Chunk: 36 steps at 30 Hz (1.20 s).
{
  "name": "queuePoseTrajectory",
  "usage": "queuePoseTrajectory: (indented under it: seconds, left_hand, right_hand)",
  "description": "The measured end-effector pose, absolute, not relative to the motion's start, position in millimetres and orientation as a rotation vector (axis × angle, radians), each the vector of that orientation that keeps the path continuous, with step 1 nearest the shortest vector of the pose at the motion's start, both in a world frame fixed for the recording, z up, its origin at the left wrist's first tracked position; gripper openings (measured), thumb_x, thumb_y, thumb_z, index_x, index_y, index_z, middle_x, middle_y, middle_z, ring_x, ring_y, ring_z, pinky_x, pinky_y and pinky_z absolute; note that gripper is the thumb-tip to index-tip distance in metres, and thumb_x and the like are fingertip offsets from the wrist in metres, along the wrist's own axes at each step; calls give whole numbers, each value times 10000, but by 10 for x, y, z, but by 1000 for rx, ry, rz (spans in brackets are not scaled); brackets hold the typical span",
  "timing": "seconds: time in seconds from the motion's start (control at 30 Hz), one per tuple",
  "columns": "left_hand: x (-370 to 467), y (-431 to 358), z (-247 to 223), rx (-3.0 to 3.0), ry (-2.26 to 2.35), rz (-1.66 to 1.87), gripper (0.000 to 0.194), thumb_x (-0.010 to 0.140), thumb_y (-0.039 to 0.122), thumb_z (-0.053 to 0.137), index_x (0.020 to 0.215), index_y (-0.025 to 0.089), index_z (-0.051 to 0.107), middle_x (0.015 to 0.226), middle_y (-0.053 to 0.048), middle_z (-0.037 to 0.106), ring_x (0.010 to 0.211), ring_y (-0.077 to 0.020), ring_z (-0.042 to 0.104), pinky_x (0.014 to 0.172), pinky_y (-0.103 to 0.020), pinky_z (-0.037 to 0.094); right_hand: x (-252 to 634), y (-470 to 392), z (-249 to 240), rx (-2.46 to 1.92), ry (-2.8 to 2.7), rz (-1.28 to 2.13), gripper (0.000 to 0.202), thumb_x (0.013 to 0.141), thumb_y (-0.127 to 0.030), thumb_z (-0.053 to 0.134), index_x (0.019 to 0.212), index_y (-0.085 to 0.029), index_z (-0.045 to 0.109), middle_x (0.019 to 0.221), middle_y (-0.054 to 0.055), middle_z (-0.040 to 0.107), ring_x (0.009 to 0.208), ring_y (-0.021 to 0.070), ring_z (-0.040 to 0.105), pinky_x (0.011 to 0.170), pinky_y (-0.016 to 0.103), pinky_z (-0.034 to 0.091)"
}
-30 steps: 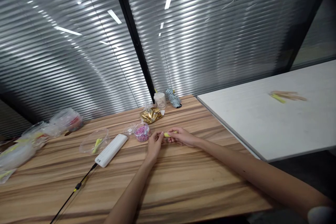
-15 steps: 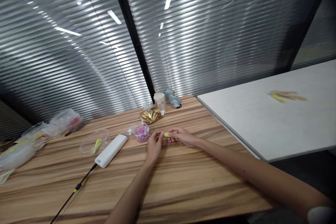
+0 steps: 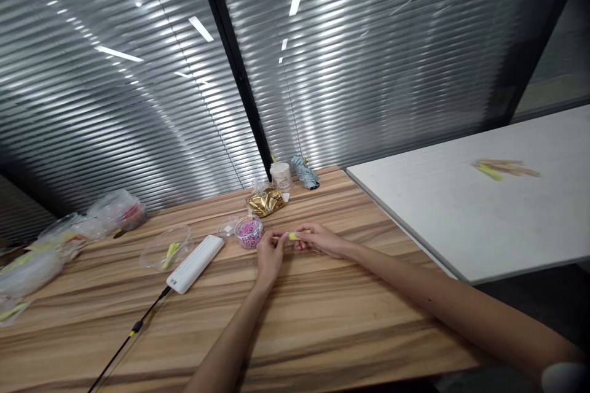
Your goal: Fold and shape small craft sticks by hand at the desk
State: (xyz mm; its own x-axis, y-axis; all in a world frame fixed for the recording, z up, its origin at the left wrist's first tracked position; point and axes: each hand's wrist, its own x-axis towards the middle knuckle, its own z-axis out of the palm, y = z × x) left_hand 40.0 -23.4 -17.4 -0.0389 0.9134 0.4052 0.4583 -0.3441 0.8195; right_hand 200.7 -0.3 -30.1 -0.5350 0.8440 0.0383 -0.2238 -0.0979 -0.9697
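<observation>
A small yellow strip is pinched between my two hands, low over the wooden table. My left hand has its fingers closed at the strip's left end. At the other end my right hand grips it between thumb and fingers, partly covering it. A thin loop, perhaps a rubber band, shows faintly beneath the right fingers. Just left of my left hand stands a clear round tub full of small pink-purple bands.
Behind the tub lie a gold foil packet, a white cup and a grey-blue wrapper. Leftward are a white power bank with a black cable, a clear lid holding yellow strips, and plastic bags. A white table adjoins on the right.
Almost nothing differs. My left hand has shifted very slightly left; the yellow strip stays between both hands.
</observation>
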Motion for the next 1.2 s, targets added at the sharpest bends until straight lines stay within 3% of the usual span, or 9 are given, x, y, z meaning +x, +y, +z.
queuePoseTrajectory:
  seconds: [0.47, 0.73, 0.97, 1.2]
  left_hand:
    - [401, -250, -158, 1909, 1542, 1300, 228, 739, 336, 525, 709, 131, 621, 645, -46, 610, 593, -148, 538, 577, -249, 400]
    - [395, -228, -174, 1854, 1483, 1283, 227, 731, 341, 525, 670, 138, 607, 576, -28, 584, 561, -146, 536, 556, -244, 400]
    - [386, -208, -256, 1772, 1382, 1293, 279, 749, 401, 505, 755, 136, 591, 655, -35, 607, 551, -133, 543, 521, -228, 419]
    - [378, -195, -288, 1784, 1361, 1283, 292, 753, 414, 502, 770, 134, 583, 709, -48, 614, 604, -142, 560, 548, -234, 444]
  right_hand:
    - [2012, -5, -299, -764, -1383, 1758, 347, 674, -434, 637, 849, -146, 553, 643, 13, 600, 555, 90, 514, 420, 169, 287]
    - [2010, 13, -326, -729, -1364, 1762, 344, 653, -428, 654, 823, -150, 546, 599, -2, 583, 580, 98, 528, 467, 182, 333]
    - [2009, -20, -269, -773, -1392, 1750, 385, 661, -466, 631, 853, -147, 534, 623, 3, 589, 478, 67, 458, 373, 165, 220]
    - [2012, -19, -283, -743, -1408, 1732, 381, 660, -463, 632, 841, -140, 542, 623, 7, 587, 507, 69, 473, 388, 162, 232]
